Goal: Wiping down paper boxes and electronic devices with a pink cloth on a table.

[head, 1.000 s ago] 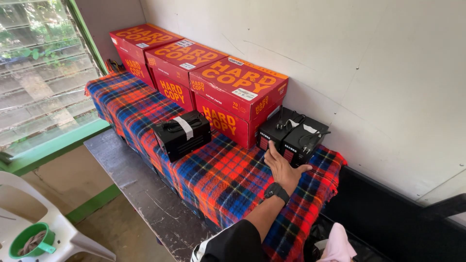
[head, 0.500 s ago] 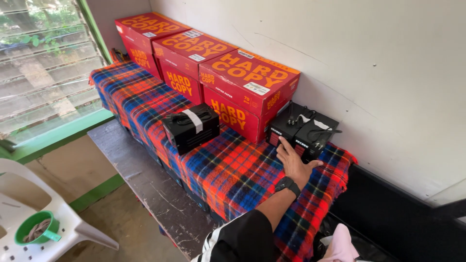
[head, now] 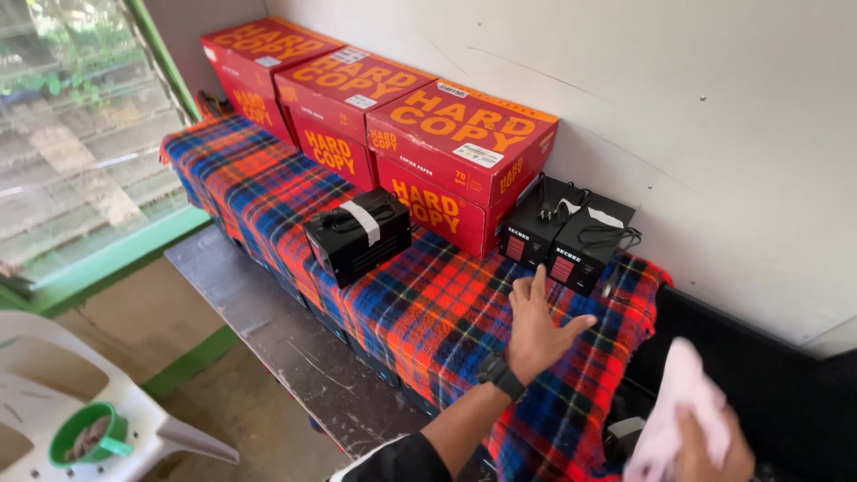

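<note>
Since the earlier frame your left hand has drawn back, fingers spread and empty, from the two black box-shaped metal units at the red-and-blue plaid cloth's right end; your right hand, beyond that end, grips a pink rag, so brace one unit before wiping.
</note>
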